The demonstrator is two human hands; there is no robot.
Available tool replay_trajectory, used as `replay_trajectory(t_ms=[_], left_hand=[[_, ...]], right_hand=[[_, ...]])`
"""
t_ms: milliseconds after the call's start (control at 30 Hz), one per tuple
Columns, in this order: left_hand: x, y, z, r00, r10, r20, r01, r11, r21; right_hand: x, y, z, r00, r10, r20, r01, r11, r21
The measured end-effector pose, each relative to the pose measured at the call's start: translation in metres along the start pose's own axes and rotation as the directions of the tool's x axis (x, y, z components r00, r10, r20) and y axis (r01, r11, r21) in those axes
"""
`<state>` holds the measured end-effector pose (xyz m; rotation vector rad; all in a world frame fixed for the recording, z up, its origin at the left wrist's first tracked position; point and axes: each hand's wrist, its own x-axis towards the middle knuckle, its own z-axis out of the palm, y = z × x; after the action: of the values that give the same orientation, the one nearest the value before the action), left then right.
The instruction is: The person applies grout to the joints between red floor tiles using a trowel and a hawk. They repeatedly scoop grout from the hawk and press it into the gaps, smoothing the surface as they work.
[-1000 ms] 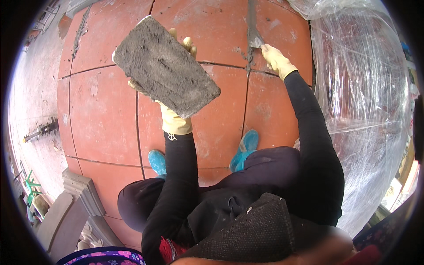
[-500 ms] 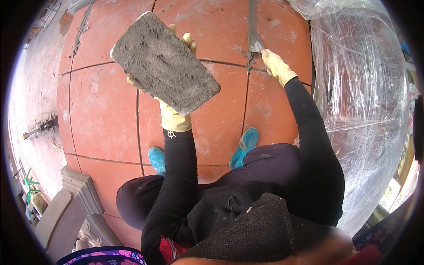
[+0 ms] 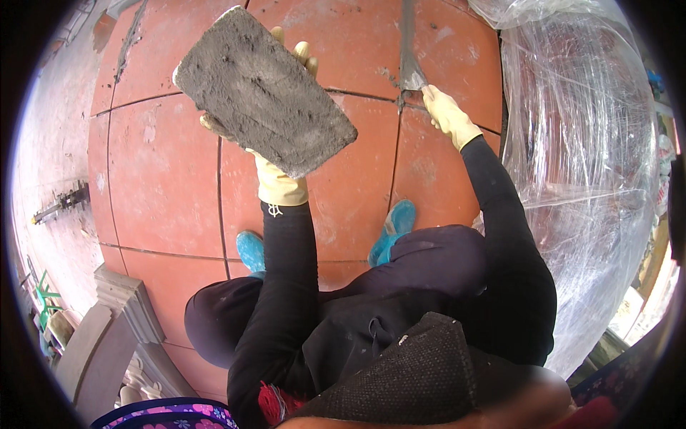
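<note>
In a pale yellow rubber glove, my left hand [image 3: 281, 183] supports a rectangular board [image 3: 177, 74] from beneath, its fingertips showing past the edges. Thick grey mortar [image 3: 264, 93] covers the board's top. My right hand [image 3: 450, 118], gloved the same way, is closed on a putty knife [image 3: 413, 80], whose handle is mostly hidden in the grip. The knife's blade rests on a tile joint [image 3: 408, 36] filled with wet grey mortar, close to where several terracotta floor tiles [image 3: 168, 186] meet. Mortar crumbs lie beside the blade.
Clear plastic sheeting [image 3: 579, 129] wraps a large bulk along the right. My blue boots [image 3: 394, 229] stand on the tiles. Grey moulded pieces [image 3: 127, 304] lie at lower left, with a dark metal tool [image 3: 63, 202] on the pale floor beyond and a green object [image 3: 46, 297] nearby.
My right hand has drawn the putty knife slightly toward me along the joint, nearer the tile corner. The mortar board stays nearly in place, and the view has shifted a little.
</note>
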<state>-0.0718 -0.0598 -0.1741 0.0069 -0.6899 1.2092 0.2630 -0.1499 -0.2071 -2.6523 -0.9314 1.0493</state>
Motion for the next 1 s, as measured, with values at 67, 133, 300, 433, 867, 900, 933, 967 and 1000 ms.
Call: replay_trajectory(t_ms=[67,133,300,433,867,900,933,967,1000], left_hand=[[0.0,0.0,0.001,1.0,-0.001,0.006,0.001,1.0,-0.003],[0.0,-0.001,0.002,1.0,-0.001,0.011,0.001,1.0,-0.009],[0.002,-0.001,0.003,1.0,-0.009,0.019,0.009,1.0,-0.014],[0.003,-0.001,0.003,1.0,-0.013,0.021,0.013,1.0,-0.017],[0.003,-0.002,0.006,0.999,-0.014,0.044,0.015,1.0,-0.021],[0.003,-0.002,0.006,0.999,-0.013,0.04,0.014,0.999,-0.031],[0.003,-0.001,0.006,0.999,-0.013,0.042,0.015,0.999,-0.035],[0.003,-0.001,0.006,0.999,-0.014,0.042,0.016,0.999,-0.04],[0.003,-0.002,0.006,0.999,-0.014,0.043,0.016,0.999,-0.045]], right_hand=[[-0.005,0.001,0.001,1.0,0.015,0.017,-0.014,1.0,-0.021],[-0.01,0.002,0.002,1.0,0.016,0.016,-0.016,1.0,-0.024],[-0.018,0.002,0.002,0.999,0.002,0.033,-0.001,1.0,-0.026],[-0.021,0.007,0.005,0.999,0.016,0.028,-0.016,0.999,0.028],[-0.03,0.015,0.013,0.999,0.008,0.037,-0.009,0.999,0.035],[-0.033,0.014,0.014,1.0,0.014,0.028,-0.014,0.999,0.032],[-0.035,0.014,0.014,0.999,0.008,0.04,-0.01,0.999,0.046],[-0.037,0.014,0.014,0.999,0.015,0.048,-0.018,0.998,0.054],[-0.039,0.014,0.014,0.997,0.035,0.063,-0.039,0.997,0.061]])
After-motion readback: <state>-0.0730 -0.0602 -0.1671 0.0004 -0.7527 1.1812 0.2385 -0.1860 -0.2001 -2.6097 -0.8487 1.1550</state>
